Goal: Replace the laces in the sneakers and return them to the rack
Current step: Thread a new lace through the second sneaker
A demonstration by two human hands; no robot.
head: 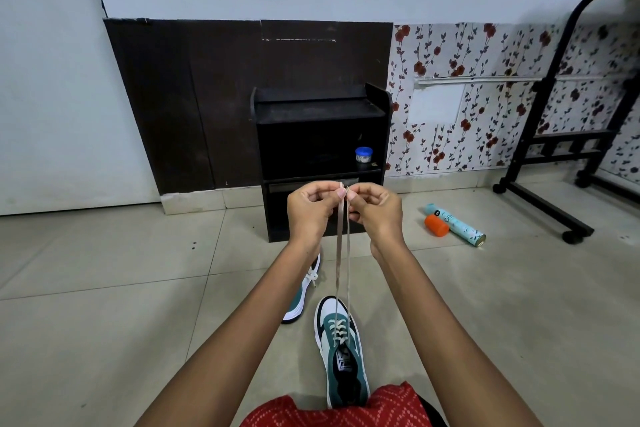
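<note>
A green, white and black sneaker point(341, 350) stands on the floor in front of me, toe pointing away. Its beige lace point(341, 253) runs from the eyelets straight up to my hands. My left hand point(311, 208) pinches one lace end and my right hand point(375, 206) pinches the other, the two tips held side by side at the top. The second sneaker point(304, 291) lies to the left, partly hidden behind my left forearm, with a white lace showing. The black shoe rack point(320, 135) stands against the wall just beyond my hands.
A small blue-lidded jar point(363, 154) sits on the rack's shelf. An orange cap point(436, 225) and a light-blue spray can point(457, 224) lie on the tiles to the right. A black wheeled stand point(568, 135) occupies the far right. Red patterned cloth point(346, 409) covers my lap.
</note>
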